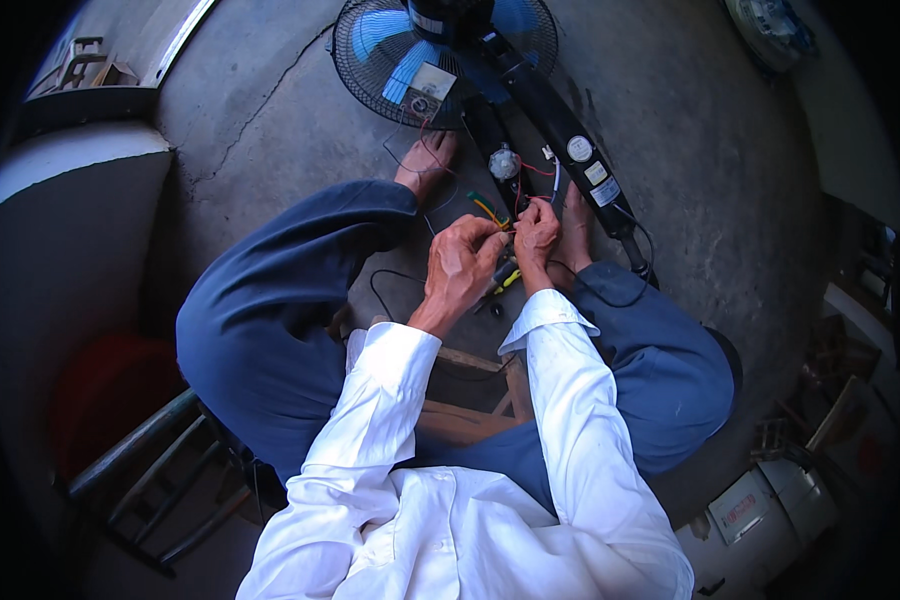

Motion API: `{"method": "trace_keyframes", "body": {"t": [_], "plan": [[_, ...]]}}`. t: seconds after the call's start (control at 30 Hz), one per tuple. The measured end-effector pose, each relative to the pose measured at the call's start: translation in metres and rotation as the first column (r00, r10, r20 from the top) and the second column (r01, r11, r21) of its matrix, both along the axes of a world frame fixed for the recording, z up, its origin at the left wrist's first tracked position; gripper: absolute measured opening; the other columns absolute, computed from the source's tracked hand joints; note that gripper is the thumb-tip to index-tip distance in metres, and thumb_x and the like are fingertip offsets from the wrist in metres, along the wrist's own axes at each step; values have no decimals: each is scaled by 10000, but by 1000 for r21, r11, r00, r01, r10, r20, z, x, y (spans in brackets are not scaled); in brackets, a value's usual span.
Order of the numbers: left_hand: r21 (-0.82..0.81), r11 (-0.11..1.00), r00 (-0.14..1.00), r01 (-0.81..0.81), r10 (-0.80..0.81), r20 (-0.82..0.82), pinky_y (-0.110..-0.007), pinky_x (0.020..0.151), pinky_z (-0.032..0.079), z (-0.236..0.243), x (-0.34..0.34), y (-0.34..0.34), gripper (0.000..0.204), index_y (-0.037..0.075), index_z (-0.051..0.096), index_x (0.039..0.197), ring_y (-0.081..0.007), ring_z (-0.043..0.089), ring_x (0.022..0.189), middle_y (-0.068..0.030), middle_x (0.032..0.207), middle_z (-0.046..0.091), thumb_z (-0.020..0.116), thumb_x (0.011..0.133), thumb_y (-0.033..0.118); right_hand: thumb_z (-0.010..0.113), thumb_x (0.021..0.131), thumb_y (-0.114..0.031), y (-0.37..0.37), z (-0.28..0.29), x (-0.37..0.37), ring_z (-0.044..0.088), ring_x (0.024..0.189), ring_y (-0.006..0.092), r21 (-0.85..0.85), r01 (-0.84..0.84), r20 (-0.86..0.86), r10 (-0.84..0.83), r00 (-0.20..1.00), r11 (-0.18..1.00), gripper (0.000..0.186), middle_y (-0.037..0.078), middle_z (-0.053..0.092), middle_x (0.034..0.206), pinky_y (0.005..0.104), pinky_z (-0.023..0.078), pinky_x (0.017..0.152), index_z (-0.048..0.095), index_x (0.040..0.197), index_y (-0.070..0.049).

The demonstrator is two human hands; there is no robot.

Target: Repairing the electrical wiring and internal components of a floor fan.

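Two bare hands met over the work: the left hand [462, 262] and the right hand [536, 236], fingertips pinched together on thin wires. Just beyond them lay one electric fan with a round black wire-mesh guard and blue blades [425, 55], and one long black control column carrying two round dials [570, 150]. Two bare feet showed, one beyond the left hand [425, 160] and one just to the right of the right hand [576, 225]. One small grey motor part [503, 163] sat just beyond the fingertips. One yellow-and-green-handled tool [507, 281] lay directly beneath the hands.
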State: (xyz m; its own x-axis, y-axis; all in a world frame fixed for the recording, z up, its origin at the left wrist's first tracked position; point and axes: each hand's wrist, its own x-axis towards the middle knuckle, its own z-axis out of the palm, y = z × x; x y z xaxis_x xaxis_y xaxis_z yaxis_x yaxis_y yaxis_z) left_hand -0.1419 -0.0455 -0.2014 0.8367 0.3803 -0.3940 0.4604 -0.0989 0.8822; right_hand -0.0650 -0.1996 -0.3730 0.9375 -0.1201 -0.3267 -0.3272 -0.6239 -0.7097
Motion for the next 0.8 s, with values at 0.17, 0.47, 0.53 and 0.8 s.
{"method": "trace_keyframes", "body": {"t": [0.17, 0.47, 0.53, 0.8], "plan": [[0, 1000, 1000, 3, -3, -11, -329, 641, 489, 2, 1, 1, 190, -42, 702, 901, -178, 635, 705, -103, 795, 649, 694, 876, 146, 548, 946, -180, 1, -1, -1, 679, 936, 379, 35, 8, -13, -8, 1000, 999, 256, 232, 701, 987, 408, 504, 811, 691, 1042, 9], [-2, 1000, 1000, -5, 5, 7, -334, 665, 490, 2, 2, 0, 189, -37, 705, 908, -187, 637, 718, -101, 805, 651, 694, 874, 149, 524, 971, -159, -7, -11, 0, 680, 593, 216, -127, -128, 153, 147, 977, 984, 237, 130, 689, 750, 327, 551, 566, 673, 1073, -7], [-4, 1000, 1000, 0, 0, 2, -332, 662, 489, 2, 2, -1, 188, -36, 705, 908, -183, 634, 716, -98, 800, 646, 695, 874, 149, 520, 972, -169, -10, -12, 0, 683, 595, 219, -168, -150, 158, 177, 971, 974, 244, 134, 691, 751, 335, 555, 572, 673, 1075, -10], [-21, 1000, 1000, 0, -1, -26, -318, 638, 476, 1, 0, 1, 188, -32, 701, 901, -161, 616, 693, -82, 780, 628, 698, 875, 154, 538, 952, -188, 3, 25, -4, 703, 790, 385, -329, -229, 197, 304, 932, 916, 236, 216, 711, 869, 447, 554, 707, 699, 1050, -47]]}}
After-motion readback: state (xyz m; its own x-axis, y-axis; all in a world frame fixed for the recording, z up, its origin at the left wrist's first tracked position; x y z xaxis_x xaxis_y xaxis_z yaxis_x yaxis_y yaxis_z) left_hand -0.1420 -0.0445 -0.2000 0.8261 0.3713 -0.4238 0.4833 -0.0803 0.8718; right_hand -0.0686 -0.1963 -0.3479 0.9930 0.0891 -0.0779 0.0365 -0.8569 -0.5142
